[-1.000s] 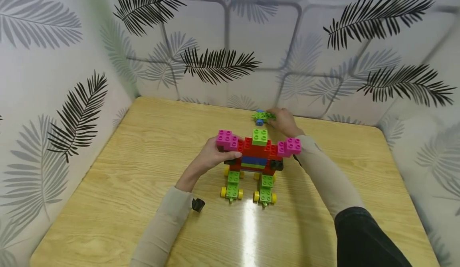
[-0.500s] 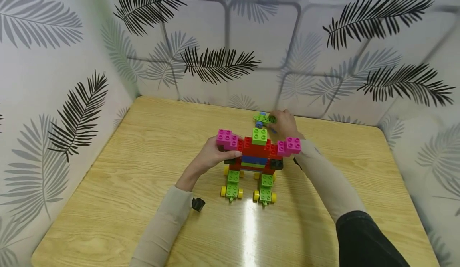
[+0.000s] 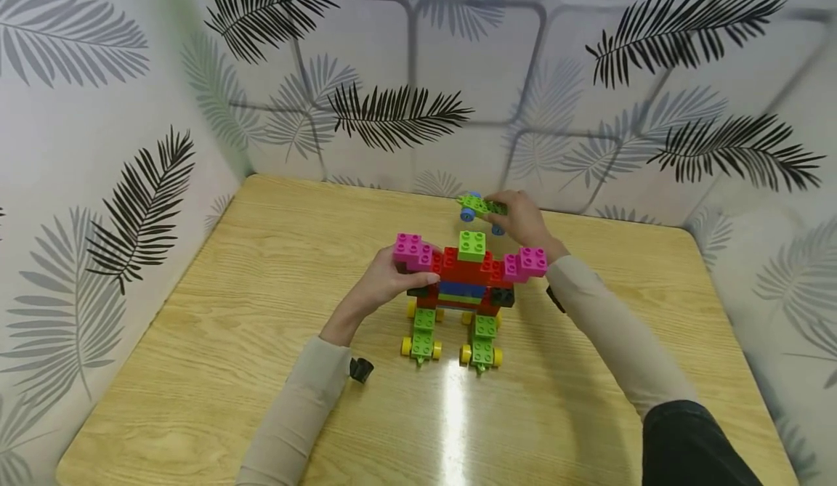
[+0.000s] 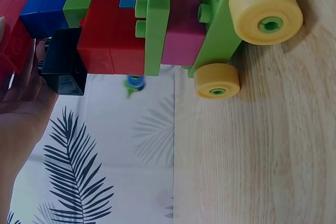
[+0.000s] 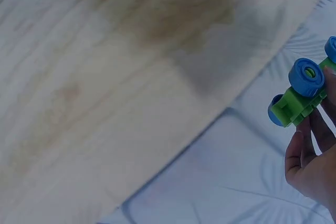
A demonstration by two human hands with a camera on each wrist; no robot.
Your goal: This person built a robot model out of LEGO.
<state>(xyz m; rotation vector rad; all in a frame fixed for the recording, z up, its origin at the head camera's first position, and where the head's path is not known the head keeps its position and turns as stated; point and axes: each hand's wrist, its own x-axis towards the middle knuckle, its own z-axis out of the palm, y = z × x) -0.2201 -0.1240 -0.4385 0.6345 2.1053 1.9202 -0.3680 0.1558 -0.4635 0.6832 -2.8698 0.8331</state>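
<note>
A robot-like figure of toy building blocks (image 3: 461,272) stands on wheeled green feet mid-table, with a red body, pink arms and a lime block on top. My left hand (image 3: 386,282) grips its left side under the pink arm, thumb across the front. In the left wrist view its black block (image 4: 64,61) sits beside my fingers, and yellow wheels (image 4: 266,11) rest on the table. Behind the figure, my right hand (image 3: 521,219) pinches a green toy car base (image 3: 476,204) with blue wheels. The right wrist view shows the car base (image 5: 299,103) raised, its blue wheels (image 5: 306,77) facing the camera.
The wooden table (image 3: 261,268) meets a leaf-patterned wall covering (image 3: 418,57) just beyond the right hand. A similar covering (image 3: 85,217) borders the left side. A small black piece (image 3: 360,370) shows beside the left cuff.
My right hand has lifted the green car base off the tabletop near the back edge, tilting it so more blue wheels show. The left hand and the block figure have stayed put.
</note>
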